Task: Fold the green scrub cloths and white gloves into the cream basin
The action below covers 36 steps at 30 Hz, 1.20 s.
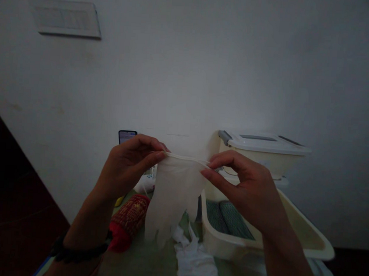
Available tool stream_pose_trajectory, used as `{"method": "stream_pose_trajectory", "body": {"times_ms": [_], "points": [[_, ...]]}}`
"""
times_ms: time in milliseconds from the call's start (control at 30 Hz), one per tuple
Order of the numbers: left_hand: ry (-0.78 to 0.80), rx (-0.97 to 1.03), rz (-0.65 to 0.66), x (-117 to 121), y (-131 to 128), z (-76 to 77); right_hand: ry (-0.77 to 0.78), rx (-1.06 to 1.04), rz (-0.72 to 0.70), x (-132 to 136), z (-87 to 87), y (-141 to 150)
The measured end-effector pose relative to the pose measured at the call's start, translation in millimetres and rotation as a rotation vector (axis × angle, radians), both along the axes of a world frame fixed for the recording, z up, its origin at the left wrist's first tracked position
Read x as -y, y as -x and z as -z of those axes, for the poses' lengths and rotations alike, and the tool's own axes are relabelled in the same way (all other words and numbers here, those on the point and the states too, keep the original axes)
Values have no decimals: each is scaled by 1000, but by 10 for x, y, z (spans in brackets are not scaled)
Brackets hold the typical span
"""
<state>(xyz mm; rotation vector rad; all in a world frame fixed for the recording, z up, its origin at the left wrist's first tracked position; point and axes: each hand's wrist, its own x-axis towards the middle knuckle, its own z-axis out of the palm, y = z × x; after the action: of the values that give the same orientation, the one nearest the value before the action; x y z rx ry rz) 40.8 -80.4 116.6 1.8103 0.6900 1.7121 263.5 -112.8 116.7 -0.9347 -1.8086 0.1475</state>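
A thin white glove (175,191) hangs by its cuff (186,157)

Nearest us, a crumpled white cloth (197,264) lies on the green table (140,265). Above it, we pinch the cuff with our left hand (125,166) at one end and our right hand (247,184) at the other, the glove's fingers dangling. Beyond sit a red bundle (130,219) and an open cream bin (217,243); farther back, a lidded box (264,148), then the wall (182,63).

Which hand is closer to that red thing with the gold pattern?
Left. The left hand is above the red thing in the picture; the right hand is farther away, over by the open bin.
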Motion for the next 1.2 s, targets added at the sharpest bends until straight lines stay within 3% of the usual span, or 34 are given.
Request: {"method": "stream_pose_trajectory", "body": {"times_ms": [267,567,967,1200], "points": [[-22,-9,-2,-7,-2,-3,19,-21,-60,-6,16,29],[-19,-73,-92,15,1,-46,22,-56,-40,-23,32,57],[-27,-77,16,2,39,-12,88,-112,-83,-23,44,62],[-25,-101,-26,-14,34,15,109,-125,-117,-36,54,67]]}}
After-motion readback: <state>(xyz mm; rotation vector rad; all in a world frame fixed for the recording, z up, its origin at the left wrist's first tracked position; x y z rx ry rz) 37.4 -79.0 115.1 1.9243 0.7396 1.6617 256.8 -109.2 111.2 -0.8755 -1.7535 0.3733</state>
